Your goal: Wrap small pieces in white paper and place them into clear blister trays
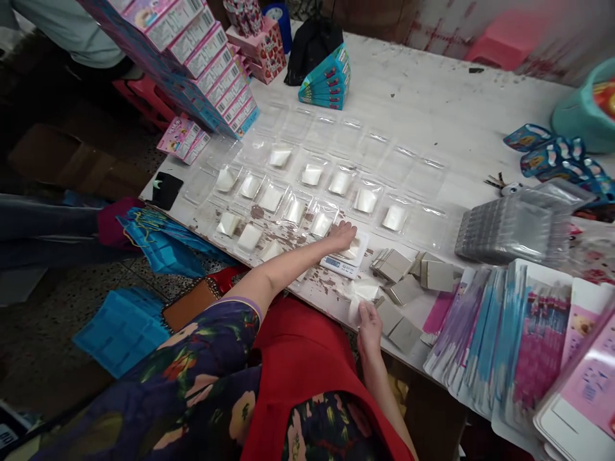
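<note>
My left hand [342, 235] is over a white digital scale [340, 265], its fingers bent down and partly hidden. A white piece [353, 248] lies on the scale beside the hand; whether the fingers grip it is hard to make out. Near the table's front edge, my right hand [369, 323] pinches a thin white wrapper [356, 306], which looks soft and half see-through. Clear plastic trays [369, 198] stand in rows left of and behind the scale, several with a folded white packet [312, 174] inside. More white packets [250, 237] sit along the front edge.
Grey card pieces [406, 289] lie right of the scale. Stacked clear trays [509, 224] and printed backing cards [509, 339] fill the right side. A tall stack of pink boxes [211, 70] rises at the left. Blue crates [122, 330] are on the floor.
</note>
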The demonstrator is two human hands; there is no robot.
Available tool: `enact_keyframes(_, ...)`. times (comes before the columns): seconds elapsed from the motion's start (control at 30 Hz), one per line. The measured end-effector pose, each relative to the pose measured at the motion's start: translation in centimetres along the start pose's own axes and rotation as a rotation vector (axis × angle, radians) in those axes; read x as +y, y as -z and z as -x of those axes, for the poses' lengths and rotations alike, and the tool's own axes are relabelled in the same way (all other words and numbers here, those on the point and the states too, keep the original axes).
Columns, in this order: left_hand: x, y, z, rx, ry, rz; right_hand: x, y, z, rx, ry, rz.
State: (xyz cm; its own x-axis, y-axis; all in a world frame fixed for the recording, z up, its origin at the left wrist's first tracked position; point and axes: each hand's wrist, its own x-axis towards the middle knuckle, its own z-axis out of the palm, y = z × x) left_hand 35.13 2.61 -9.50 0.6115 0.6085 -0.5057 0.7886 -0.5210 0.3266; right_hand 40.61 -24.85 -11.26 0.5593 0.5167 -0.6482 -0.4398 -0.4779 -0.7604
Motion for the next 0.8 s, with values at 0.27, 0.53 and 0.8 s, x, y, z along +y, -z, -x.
enact_keyframes(0.27,-1.2,-0.5,-0.3,-0.006,-0.026,0.04,-0.5,0.4,-0.9,-0.037,0.013,0.029)
enact_keyframes(0.53,-2.4,-2.0,1.3,0.088,-0.201,0.073,-1.1,0.8,-1.6,-0.058,0.041,0.083)
enact_keyframes(0.8,-1.0,-2.2,3.0,0.141,-0.031,0.235,-2.0,2.4,-2.1,-0.1,0.062,0.178)
